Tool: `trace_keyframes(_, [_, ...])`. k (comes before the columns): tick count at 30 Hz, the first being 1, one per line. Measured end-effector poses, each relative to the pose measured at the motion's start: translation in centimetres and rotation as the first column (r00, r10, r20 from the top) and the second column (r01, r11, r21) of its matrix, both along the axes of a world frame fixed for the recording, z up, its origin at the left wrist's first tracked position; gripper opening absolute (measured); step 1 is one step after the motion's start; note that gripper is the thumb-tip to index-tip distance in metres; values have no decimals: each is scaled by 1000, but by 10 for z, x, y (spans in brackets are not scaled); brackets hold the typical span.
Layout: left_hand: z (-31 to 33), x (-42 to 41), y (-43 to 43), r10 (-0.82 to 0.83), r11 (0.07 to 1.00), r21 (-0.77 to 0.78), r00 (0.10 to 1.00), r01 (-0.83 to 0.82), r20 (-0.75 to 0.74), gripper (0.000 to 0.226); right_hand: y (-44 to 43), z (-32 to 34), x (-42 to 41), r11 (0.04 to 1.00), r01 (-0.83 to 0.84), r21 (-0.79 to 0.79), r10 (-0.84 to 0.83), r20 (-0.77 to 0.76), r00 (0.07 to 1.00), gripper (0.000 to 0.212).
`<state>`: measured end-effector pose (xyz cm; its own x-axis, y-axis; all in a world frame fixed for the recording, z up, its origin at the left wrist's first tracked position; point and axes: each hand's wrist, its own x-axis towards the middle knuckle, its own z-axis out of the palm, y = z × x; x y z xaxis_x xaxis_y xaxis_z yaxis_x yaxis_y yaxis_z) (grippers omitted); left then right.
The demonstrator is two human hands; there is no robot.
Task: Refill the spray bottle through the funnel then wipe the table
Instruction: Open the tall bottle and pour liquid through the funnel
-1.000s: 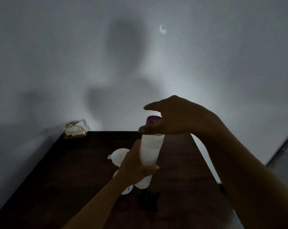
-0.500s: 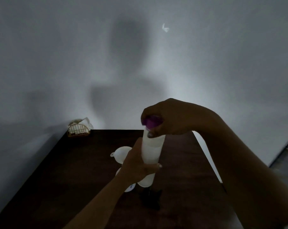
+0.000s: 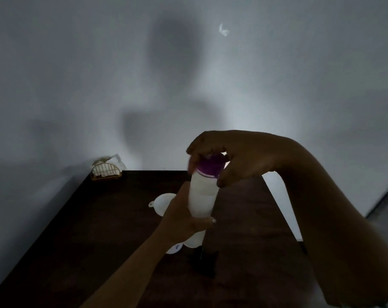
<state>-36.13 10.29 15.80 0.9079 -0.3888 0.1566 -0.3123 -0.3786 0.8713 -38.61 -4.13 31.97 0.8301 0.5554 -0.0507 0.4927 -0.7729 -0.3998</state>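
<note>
A white bottle (image 3: 202,196) with a purple cap (image 3: 210,167) is held upright above the dark table (image 3: 99,230). My left hand (image 3: 184,221) grips the bottle's lower body. My right hand (image 3: 231,158) curls over the purple cap from above, fingertips around its rim. A white funnel (image 3: 160,204) lies on the table just behind my left hand. Another white round object (image 3: 174,248) shows below my left wrist, mostly hidden. A dark object (image 3: 207,257) stands under the bottle, too dim to identify.
A small gold wire holder with white napkins (image 3: 106,171) sits at the table's far left corner against the grey wall. The table's right edge (image 3: 282,210) runs close beside my right forearm. The scene is dim.
My right hand went from resting its open fingers over the cap to curling tightly around it. The bottle stayed in my left hand, shifting slightly.
</note>
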Motion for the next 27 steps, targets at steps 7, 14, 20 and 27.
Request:
trace_keyframes(7, [-5,-4,-5,3,1000,-3,1000,-3,19,77,2,-8,5,940,323,-110,-306,147,941,52])
trace_keyframes(14, [-4,-2,-8,-26,999,18,999,26,34,75,-6,-8,2,996,42,-76,-32,121,992,42])
trace_keyframes(20, [-1,-6,-8,9,999,52,1000,-9,10,84,-5,-15,1,994,104,38,-107,68,992,32])
trace_keyframes(27, [-4,-6,-8,6,999,47,1000,-6,-10,78,-3,-30,12,956,289,-59,-267,238,934,45])
